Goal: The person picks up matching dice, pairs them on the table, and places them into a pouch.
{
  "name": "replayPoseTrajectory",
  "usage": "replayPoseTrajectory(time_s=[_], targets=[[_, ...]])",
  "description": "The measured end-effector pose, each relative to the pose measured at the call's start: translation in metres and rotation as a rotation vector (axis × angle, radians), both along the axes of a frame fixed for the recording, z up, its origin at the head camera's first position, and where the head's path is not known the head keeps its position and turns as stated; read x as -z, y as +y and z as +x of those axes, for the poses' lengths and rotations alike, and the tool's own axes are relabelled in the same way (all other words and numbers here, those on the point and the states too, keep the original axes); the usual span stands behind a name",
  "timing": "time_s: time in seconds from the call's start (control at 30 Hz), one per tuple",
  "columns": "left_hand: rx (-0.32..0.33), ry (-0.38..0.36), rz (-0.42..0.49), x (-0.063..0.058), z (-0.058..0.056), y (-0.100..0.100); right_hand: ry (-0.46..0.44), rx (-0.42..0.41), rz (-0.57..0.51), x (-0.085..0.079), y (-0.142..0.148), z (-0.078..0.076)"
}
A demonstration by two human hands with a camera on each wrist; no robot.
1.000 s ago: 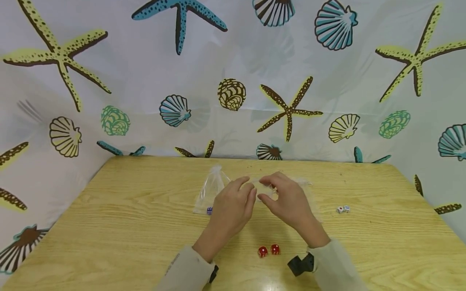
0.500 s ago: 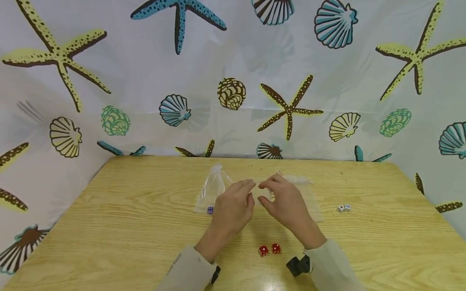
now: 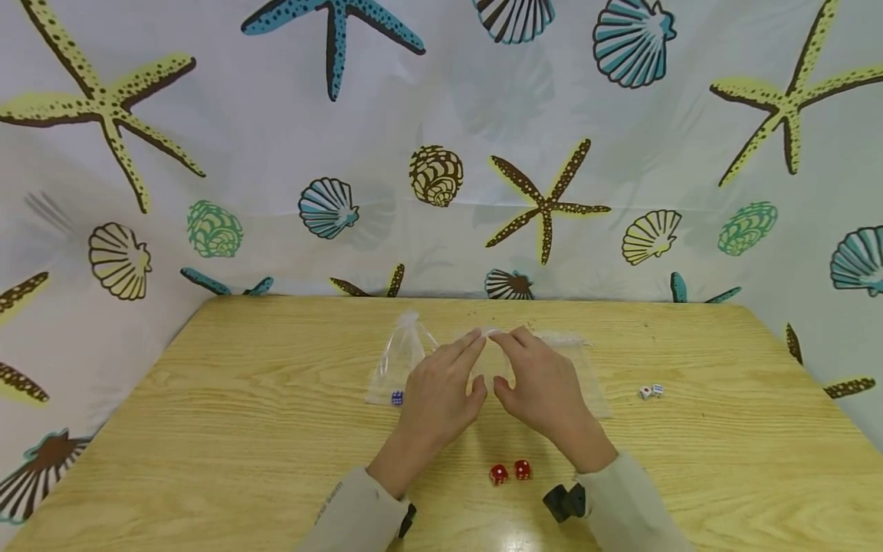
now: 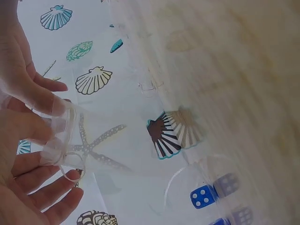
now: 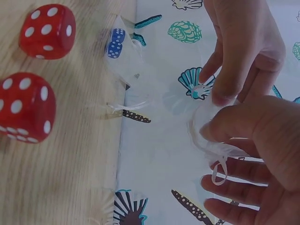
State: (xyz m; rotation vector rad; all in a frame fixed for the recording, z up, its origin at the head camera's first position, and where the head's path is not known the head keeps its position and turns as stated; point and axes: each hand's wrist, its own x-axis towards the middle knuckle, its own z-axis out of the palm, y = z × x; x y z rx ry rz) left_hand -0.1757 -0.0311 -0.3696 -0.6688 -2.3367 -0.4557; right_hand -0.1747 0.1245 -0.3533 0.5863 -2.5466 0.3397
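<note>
Both hands are raised close together over the middle of the table. A sheer white drawstring pouch (image 5: 199, 133) spans them, its gathered top pinched on either side and a thin cord loop hanging off. My left hand (image 3: 439, 387) grips one side between thumb and fingers; in the left wrist view, this hand (image 4: 23, 187) is the lower one. On the other side my right hand (image 3: 548, 383) pinches the fabric, thumb in front, as the right wrist view shows. Most of the pouch is hidden by the hands in the head view.
Left of the hands lies another sheer pouch (image 3: 400, 356) with blue dice (image 3: 397, 398). A third pouch (image 3: 586, 376) lies flat at the right. Two red dice (image 3: 510, 472) sit near the front, two white dice (image 3: 651, 391) farther right. A patterned cloth (image 3: 414, 253) stands behind.
The fingertips of both hands have straightened forward and drawn together at the top. The thumbs now stand lower, apart from the index fingers. The dice and the pouches on the table have stayed put.
</note>
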Motion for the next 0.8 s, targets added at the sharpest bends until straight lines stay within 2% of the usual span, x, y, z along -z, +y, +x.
replayPoseTrajectory(time_s=[0.2, 0.4, 0.57, 0.8], targets=[[0.005, -0.083, 0.004, -0.0016, 0.0003, -0.0006, -0.046, 0.000, 0.003, 0.0012, 0.0005, -0.0009], [0.022, -0.110, 0.041, -0.0015, -0.0006, -0.0015, -0.090, -0.012, -0.037, 0.0019, 0.0002, -0.0001], [0.040, -0.139, 0.028, 0.0007, 0.0002, -0.0010, -0.141, -0.037, -0.091, 0.0044, 0.0016, 0.0037], [0.029, -0.079, -0.024, 0.0009, -0.0021, -0.0029, -0.121, -0.124, -0.151, 0.0049, 0.0061, 0.0042]])
